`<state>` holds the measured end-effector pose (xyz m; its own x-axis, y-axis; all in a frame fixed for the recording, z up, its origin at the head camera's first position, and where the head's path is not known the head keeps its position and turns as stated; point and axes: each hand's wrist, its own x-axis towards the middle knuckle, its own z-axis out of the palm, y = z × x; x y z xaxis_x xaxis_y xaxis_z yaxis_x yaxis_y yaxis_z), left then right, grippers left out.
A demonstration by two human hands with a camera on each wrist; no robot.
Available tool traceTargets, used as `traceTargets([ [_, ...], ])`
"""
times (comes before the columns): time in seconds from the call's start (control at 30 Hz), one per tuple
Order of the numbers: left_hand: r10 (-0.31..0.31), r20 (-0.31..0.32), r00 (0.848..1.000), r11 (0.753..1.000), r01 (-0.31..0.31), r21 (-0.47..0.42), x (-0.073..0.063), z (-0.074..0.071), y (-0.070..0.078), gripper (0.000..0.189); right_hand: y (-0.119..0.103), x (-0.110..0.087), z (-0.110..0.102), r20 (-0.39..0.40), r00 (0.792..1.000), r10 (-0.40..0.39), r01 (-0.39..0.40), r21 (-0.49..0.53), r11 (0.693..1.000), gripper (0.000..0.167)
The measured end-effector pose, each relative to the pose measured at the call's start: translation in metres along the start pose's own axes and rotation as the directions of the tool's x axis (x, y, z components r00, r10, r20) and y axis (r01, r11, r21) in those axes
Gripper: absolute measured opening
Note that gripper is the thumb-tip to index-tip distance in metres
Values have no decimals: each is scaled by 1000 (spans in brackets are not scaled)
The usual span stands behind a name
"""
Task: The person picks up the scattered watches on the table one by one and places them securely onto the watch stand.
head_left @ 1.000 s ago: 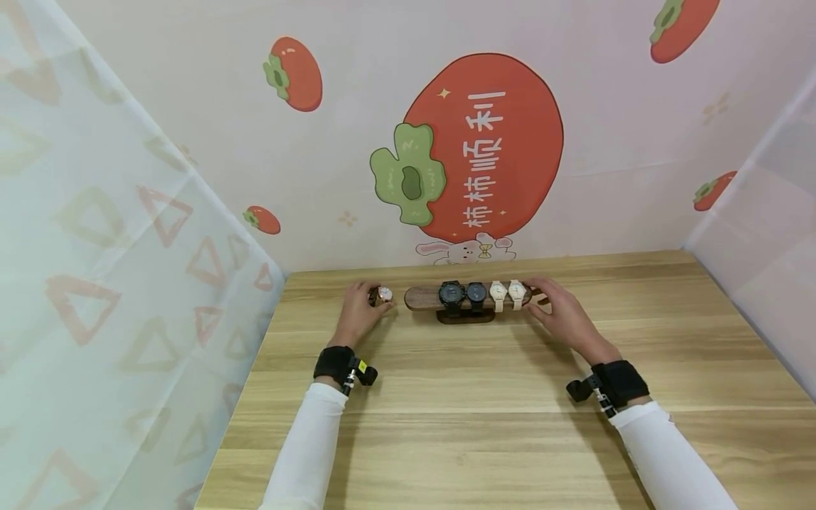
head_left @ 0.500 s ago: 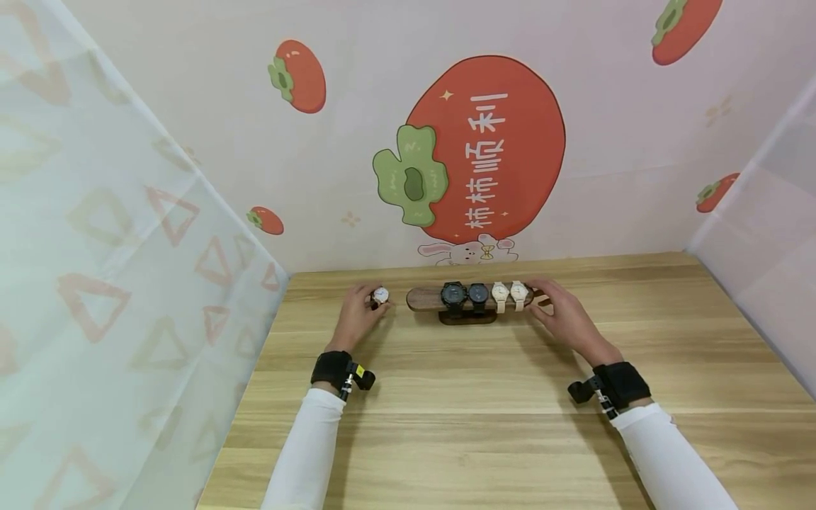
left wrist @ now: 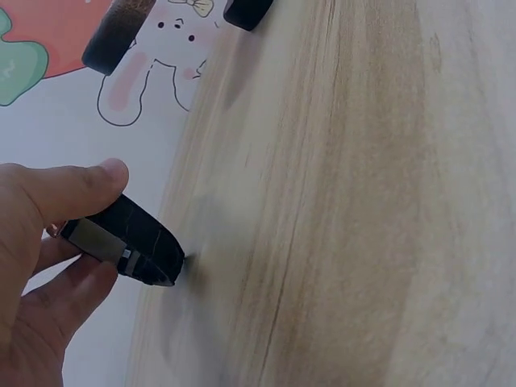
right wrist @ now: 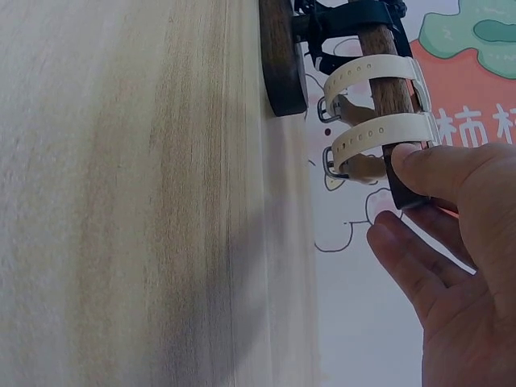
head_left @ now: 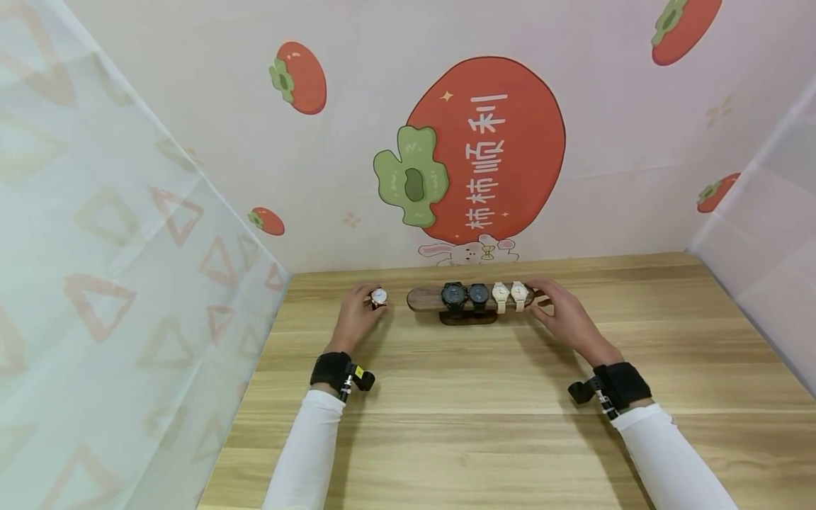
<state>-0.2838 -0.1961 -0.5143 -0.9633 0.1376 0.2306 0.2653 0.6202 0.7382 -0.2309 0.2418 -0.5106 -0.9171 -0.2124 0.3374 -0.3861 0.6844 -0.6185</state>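
Observation:
My left hand (head_left: pixel 358 315) pinches a wristwatch (head_left: pixel 379 297) with a white dial and a black strap (left wrist: pixel 145 242), thumb on one side and fingers on the other. The strap's lower curve comes close over the table in the left wrist view. To its right stands a dark wooden watch stand (head_left: pixel 423 299). Its bar carries a large black watch (head_left: pixel 454 295), a smaller black watch (head_left: pixel 478 293) and two cream watches (head_left: pixel 500 292). My right hand (head_left: pixel 564 319) holds the bar's right end, with the thumb against the wood beside the outer cream strap (right wrist: pixel 383 133).
Under everything is a wood-grain table (head_left: pixel 459 411). A backdrop (head_left: pixel 344 163) with persimmon prints rises at its rear edge, and patterned side sheets (head_left: pixel 127 283) flank it. The stand's dark base (head_left: pixel 468 319) rests on the table.
The watch in my left hand has turned so its white dial faces up more, and it has shifted slightly left. My right hand stays at the bar's end.

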Motion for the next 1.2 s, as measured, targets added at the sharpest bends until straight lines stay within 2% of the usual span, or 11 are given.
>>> traceTargets([
  [0.37,16,17,1000,999,-16,-33,-2,1,5,52,0,-2,-1,-16,1000,-21,21,-1,1000,50],
  [0.7,109,-17,994,993,-109,-35,-4,2,16,46,1,-2,-1,-18,1000,-20,20,-1,1000,50],
  [1.2,222,9,975,973,-221,-66,-7,10,27,49,1,-1,-1,-3,1000,7,-7,18,1000,50],
])
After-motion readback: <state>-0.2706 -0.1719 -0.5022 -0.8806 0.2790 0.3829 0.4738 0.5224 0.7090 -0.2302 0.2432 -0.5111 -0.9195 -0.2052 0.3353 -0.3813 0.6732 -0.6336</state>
